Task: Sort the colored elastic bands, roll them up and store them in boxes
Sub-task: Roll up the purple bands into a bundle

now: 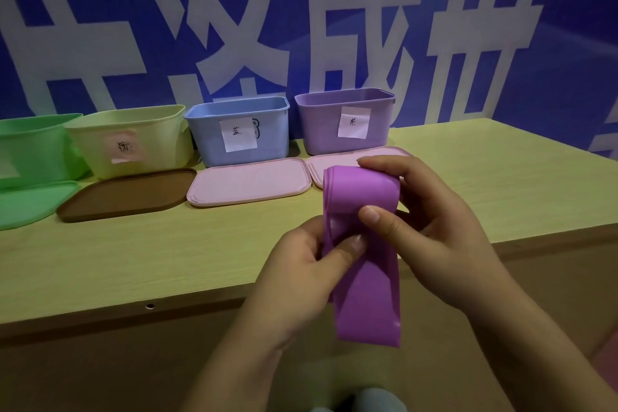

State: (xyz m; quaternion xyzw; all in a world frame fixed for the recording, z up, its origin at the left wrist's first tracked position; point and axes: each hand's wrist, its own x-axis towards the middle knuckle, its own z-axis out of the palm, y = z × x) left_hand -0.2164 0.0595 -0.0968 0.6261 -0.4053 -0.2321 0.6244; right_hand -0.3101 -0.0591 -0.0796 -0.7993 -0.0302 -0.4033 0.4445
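Both hands, left hand [301,264] and right hand [424,224], grip the purple band [363,197] mid-roll at centre frame; next, probably, finish rolling toward the purple box [344,124], upper right of centre.

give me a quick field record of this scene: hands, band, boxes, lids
left hand: pinches the band's lower part
right hand: grips the rolled top
band: purple, partly rolled, tail hanging loose
boxes: green, yellow, blue, purple, all open, in a row on the table
lids: green, brown, two pink, flat before the boxes
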